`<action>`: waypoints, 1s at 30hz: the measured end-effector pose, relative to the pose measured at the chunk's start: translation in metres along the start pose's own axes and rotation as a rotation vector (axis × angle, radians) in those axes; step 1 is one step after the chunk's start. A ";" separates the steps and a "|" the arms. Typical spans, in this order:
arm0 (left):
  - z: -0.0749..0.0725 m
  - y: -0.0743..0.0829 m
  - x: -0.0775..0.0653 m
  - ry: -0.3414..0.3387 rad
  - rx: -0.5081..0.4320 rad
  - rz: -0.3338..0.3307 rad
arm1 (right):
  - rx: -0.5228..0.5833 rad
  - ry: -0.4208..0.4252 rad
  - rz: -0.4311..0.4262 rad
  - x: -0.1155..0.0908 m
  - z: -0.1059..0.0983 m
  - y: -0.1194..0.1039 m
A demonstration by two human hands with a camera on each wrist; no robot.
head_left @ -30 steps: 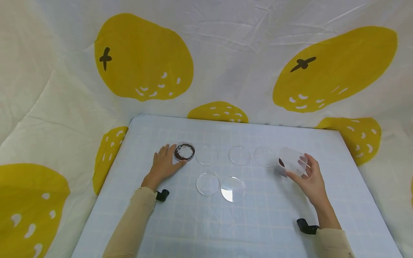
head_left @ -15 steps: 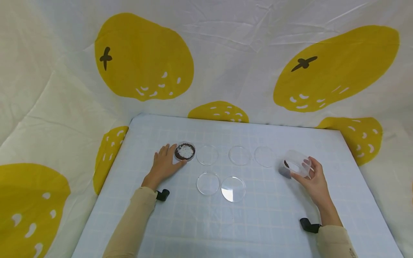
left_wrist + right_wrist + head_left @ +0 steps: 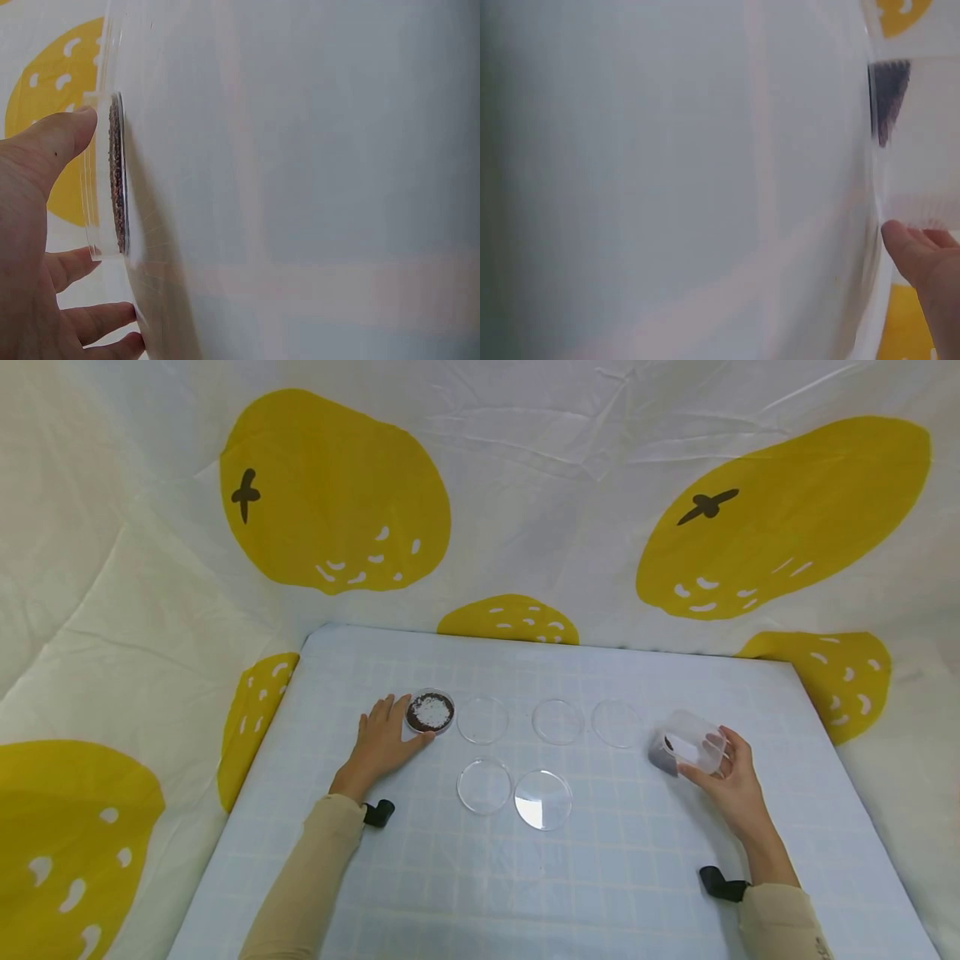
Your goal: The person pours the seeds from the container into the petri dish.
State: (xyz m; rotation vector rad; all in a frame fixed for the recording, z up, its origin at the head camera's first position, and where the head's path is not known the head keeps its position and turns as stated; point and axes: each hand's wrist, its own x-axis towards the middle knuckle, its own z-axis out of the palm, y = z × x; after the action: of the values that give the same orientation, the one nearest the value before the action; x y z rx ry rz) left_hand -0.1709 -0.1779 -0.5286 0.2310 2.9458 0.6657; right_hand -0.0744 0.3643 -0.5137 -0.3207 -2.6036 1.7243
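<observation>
On the left, a clear petri dish [image 3: 430, 712] holds dark brown grains with a white heap on top. My left hand [image 3: 378, 745] holds it by the rim between thumb and index finger. In the left wrist view the dark layer [image 3: 118, 176] shows through the dish's side. On the right, my right hand [image 3: 731, 781] grips a clear plastic container [image 3: 696, 742] by its near right side, thumb in front and fingers behind. Dark material [image 3: 889, 97] lies at the container's far end in the right wrist view.
Clear round dishes or lids stand between the hands: several in a back row, such as one [image 3: 557, 722] and one [image 3: 616, 724], and two in front, a left one [image 3: 483, 787] and a right one [image 3: 543, 800]. A pale checked cloth [image 3: 480, 885] covers the table.
The right hand has brought the plastic container down and slightly right; its steep tilt has lessened and it sits lower. The left hand and its dish have stayed in place.
</observation>
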 end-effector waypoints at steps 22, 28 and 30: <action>0.002 -0.001 0.001 0.003 -0.009 -0.005 | -0.153 0.137 -0.062 -0.014 -0.002 -0.026; 0.003 -0.003 0.002 0.011 -0.006 -0.007 | -0.205 0.164 -0.134 -0.012 0.004 -0.047; 0.002 -0.004 0.002 0.009 -0.008 -0.002 | -0.216 0.160 -0.163 -0.011 0.009 -0.054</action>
State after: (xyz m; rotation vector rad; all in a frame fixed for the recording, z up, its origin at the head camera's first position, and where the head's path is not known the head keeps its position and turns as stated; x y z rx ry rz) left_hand -0.1730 -0.1799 -0.5326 0.2256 2.9511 0.6800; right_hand -0.0737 0.3333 -0.4667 -0.2288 -2.6184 1.3152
